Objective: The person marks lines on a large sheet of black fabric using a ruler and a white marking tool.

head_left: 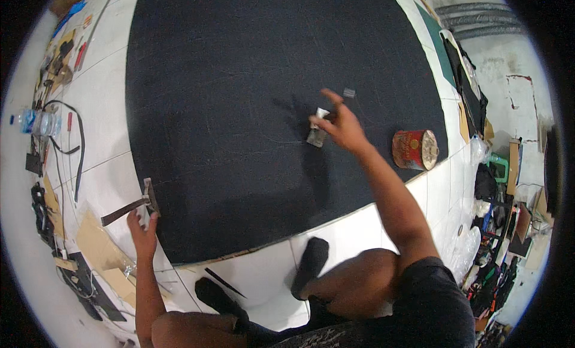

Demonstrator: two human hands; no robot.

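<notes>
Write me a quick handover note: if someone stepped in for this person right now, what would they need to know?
Left hand: grips a small hammer-like tool at the near-left edge of the big dark sheet.
Right hand: out over the sheet, pinching a small pale block against it.
Nearby: red tin can lying on its side on the sheet; a tiny grey piece beyond the fingers.
Done or left: cannot be told from this view.

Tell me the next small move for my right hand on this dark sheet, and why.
Probably lower the right hand so the small whitish piece meets the dark sheet. It is pinched in the fingers just over the sheet, while the left hand holds a flat tool at the sheet's edge.
</notes>
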